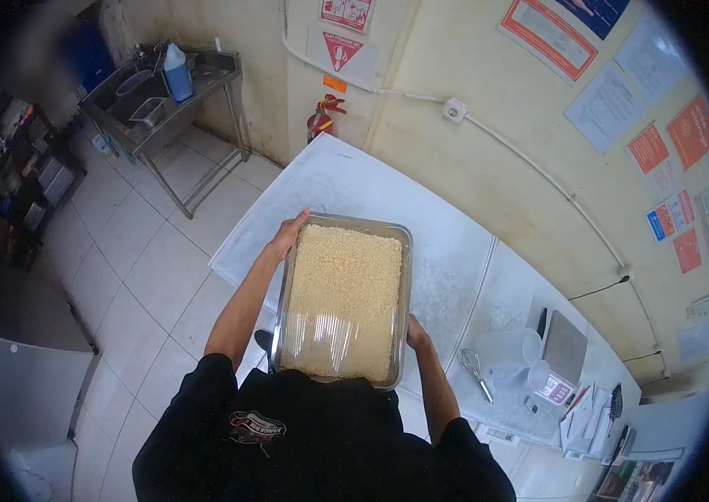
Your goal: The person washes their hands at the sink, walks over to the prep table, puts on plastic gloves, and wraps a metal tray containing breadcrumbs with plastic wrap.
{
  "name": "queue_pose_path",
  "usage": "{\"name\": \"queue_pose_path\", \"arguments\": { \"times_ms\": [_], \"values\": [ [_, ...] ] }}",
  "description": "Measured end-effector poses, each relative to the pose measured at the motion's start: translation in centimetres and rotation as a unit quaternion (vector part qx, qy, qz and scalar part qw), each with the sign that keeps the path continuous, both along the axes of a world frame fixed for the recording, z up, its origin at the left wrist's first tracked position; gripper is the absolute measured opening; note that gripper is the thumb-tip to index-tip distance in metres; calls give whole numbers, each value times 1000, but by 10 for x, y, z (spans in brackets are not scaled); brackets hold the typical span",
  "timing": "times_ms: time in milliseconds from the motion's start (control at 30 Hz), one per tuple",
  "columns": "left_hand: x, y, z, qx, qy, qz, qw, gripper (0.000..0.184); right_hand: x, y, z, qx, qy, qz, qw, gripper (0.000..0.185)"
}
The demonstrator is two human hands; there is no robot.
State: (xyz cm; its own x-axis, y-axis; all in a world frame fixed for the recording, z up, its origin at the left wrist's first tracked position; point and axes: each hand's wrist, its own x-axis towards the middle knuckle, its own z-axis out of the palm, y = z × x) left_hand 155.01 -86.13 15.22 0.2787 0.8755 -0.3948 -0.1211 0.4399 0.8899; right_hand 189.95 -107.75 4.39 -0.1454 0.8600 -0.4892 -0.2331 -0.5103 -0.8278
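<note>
I hold a rectangular metal tray [407,276] close to my body, its near end against my black shirt. Pale yellow crumbs [346,276] fill it in an even layer. Bright streaks over the near half look like light on a clear cover or film; I cannot tell which. My left hand [290,233] grips the far left corner. On the right side, nearer to me, my right hand [415,331] is closed round the rim, its fingers partly hidden beneath. The white table [446,251] is under and beyond the tray.
On the table to the right are a whisk [476,373], clear plastic containers [515,347], a scale [566,345] and papers [586,422]. A metal sink stand [196,92] with a blue bottle [177,74] stands back left. A fire extinguisher [321,120] hangs on the wall.
</note>
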Motion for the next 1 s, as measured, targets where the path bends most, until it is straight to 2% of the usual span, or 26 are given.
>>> {"name": "queue_pose_path", "arguments": {
  "times_ms": [33, 67, 200, 300, 467, 567, 600, 733, 833, 900, 1000],
  "values": [
    [0, -2, 4, 0, 0, -1, 1000, 68, 5, 2, -28, -40, -22, 23, 999, 64],
    [-1, -5, 10, -1, 0, -13, 1000, 68, -3, 4, -38, -41, -36, 0, 999, 63],
    [0, -8, 6, 15, 11, -17, 1000, 68, -39, 5, -36, 14, -59, -138, 989, 59],
    [-1, -11, 1, 7, 27, -12, 1000, 68, -38, 15, -16, 32, -38, -173, 984, 56],
    [-10, -20, 18, -13, -13, -16, 1000, 64, -12, 47, 31, -9, 57, -131, 990, 51],
    [-14, -20, 11, -32, 6, -9, 999, 62, -12, 52, -27, -38, 7, -94, 995, 45],
    [-16, -22, 10, -26, 3, -4, 1000, 62, -7, 61, -63, -35, 90, -109, 989, 47],
    [-14, -26, 18, -23, 2, -12, 1000, 61, -30, 91, -35, 18, 36, -173, 984, 45],
    [-18, -25, -3, -28, -1, 16, 999, 57, -34, 105, -10, 39, 13, -172, 984, 44],
    [-24, -26, -9, -52, -17, 33, 998, 55, -30, 117, -1, 40, -1, -141, 989, 43],
    [-35, -25, -18, -65, -23, 41, 997, 56, -19, 134, -1, 27, -45, -32, 998, 39]
  ]
}}
